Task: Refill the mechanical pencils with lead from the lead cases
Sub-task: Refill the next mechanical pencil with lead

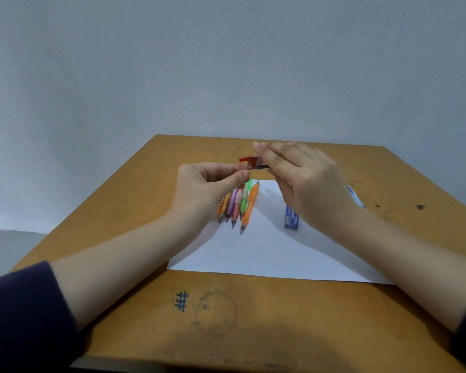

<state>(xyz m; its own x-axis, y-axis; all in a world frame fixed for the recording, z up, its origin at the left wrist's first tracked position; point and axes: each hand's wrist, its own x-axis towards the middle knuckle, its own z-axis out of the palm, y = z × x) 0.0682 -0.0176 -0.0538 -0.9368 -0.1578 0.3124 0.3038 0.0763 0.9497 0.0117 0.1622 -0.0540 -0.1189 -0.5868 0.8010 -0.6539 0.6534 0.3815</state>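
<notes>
Held level above the table (388,170), long axis left-right, cap leftward: 1 red lead case (254,164), pinched between left hand (207,189) and right hand (307,184). Below on paper (267,254), 5 mechanical pencils (236,211), tips nearward; blue lead cases (291,219) beside, count unclear.

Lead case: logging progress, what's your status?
Left hand and right hand hold red lead case, raised. Pencils lying on paper. Nothing blocking.

Red lead case (250,162); blue box (291,219); white paper (267,254); tan table (253,319).
</notes>
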